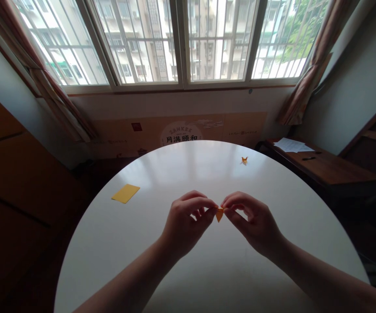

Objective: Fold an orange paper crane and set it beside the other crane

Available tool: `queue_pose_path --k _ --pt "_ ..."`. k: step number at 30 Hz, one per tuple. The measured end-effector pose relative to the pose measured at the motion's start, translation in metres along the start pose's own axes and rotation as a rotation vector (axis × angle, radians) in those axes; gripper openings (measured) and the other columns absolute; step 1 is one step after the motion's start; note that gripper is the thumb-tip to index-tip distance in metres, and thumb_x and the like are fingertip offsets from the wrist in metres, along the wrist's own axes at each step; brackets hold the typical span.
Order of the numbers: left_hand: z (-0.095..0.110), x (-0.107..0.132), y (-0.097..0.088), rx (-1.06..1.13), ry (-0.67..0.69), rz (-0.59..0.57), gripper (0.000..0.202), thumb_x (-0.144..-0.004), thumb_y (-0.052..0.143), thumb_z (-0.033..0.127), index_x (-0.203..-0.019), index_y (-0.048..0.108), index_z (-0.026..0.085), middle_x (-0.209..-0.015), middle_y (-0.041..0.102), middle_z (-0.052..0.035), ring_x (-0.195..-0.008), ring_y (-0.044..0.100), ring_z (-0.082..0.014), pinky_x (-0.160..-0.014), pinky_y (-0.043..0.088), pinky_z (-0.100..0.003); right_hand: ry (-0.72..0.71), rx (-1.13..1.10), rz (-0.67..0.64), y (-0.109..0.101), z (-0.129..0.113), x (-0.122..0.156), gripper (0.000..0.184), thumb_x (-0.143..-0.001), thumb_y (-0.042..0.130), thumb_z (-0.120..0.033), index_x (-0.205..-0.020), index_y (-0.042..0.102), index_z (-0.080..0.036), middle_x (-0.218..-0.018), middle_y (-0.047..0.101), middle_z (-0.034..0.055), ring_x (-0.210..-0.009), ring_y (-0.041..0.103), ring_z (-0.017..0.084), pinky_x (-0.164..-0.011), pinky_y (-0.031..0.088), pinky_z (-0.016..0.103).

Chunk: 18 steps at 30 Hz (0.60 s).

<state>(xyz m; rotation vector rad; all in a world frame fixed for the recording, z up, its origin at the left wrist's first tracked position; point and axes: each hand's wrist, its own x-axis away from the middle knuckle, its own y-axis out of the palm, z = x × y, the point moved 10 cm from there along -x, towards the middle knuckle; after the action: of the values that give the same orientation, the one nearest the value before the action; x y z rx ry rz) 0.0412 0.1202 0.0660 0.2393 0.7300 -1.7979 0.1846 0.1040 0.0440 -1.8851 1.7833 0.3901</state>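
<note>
A small piece of folded orange paper [219, 214] hangs between my two hands above the middle of the table, its visible part tapering to a point at the bottom. My left hand [188, 219] pinches its left side between thumb and forefinger. From the other side my right hand [254, 219] pinches it the same way. The fingertips cover the paper's upper edges. At the far right of the table stands a small orange folded-paper crane [244, 160]. Some yellow paper [125, 193] lies flat on the left.
The white round table [188, 174] fills the middle of the view. Beyond it are a printed cardboard panel [116, 130] and a barred window. To the right, a low wooden table [334, 167] bears white papers [292, 145]. A wooden cabinet [8, 174] stands at the left.
</note>
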Motion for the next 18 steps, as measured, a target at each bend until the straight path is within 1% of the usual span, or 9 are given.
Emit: queue_pose_path --k 3,5,8,13,18 --pt "0.009 0.000 -0.001 -0.031 0.091 0.004 0.008 -0.084 0.068 0.014 -0.085 0.075 0.016 -0.083 0.068 -0.0059 -0.062 0.063 -0.0108 -0.055 0.053 -0.021 -0.061 0.036 -0.015 0.000 -0.007 -0.001 0.009 -0.088 0.069 -0.020 -0.096 0.068 -0.024 -0.090 0.070 0.0038 -0.082 0.065 0.018 -0.072 0.054 0.033" --pt "0.014 0.001 -0.003 -0.053 0.148 0.011 0.008 -0.085 0.068 0.013 -0.086 0.075 0.016 -0.083 0.067 -0.0058 -0.062 0.063 -0.0100 -0.055 0.053 -0.020 -0.084 0.049 -0.030 0.002 -0.010 -0.002 0.010 -0.087 0.069 -0.018 -0.095 0.069 -0.024 -0.089 0.070 0.0038 -0.081 0.065 0.018 -0.070 0.054 0.032" --pt "0.017 0.002 -0.003 -0.089 0.184 0.005 0.008 -0.085 0.068 0.012 -0.088 0.075 0.016 -0.084 0.067 -0.0055 -0.064 0.063 -0.0094 -0.056 0.053 -0.019 -0.094 0.081 -0.047 0.003 -0.012 -0.003 0.011 -0.086 0.068 -0.015 -0.093 0.071 -0.023 -0.089 0.070 0.0038 -0.082 0.065 0.018 -0.070 0.054 0.031" --pt "0.018 0.003 -0.002 -0.086 0.182 -0.011 0.008 -0.086 0.068 0.013 -0.087 0.076 0.016 -0.084 0.067 -0.0052 -0.066 0.063 -0.0097 -0.056 0.051 -0.018 -0.120 0.127 -0.022 0.001 -0.018 -0.002 0.017 -0.082 0.067 -0.008 -0.090 0.072 -0.023 -0.087 0.070 0.0033 -0.081 0.065 0.017 -0.069 0.054 0.030" --pt "0.014 0.002 -0.003 -0.003 0.115 0.040 0.008 -0.086 0.068 0.014 -0.086 0.076 0.017 -0.082 0.067 -0.0044 -0.066 0.063 -0.0104 -0.057 0.051 -0.019 -0.115 0.081 0.026 -0.003 -0.018 0.001 0.016 -0.082 0.067 -0.008 -0.089 0.071 -0.023 -0.088 0.070 0.0032 -0.078 0.065 0.017 -0.069 0.054 0.030"
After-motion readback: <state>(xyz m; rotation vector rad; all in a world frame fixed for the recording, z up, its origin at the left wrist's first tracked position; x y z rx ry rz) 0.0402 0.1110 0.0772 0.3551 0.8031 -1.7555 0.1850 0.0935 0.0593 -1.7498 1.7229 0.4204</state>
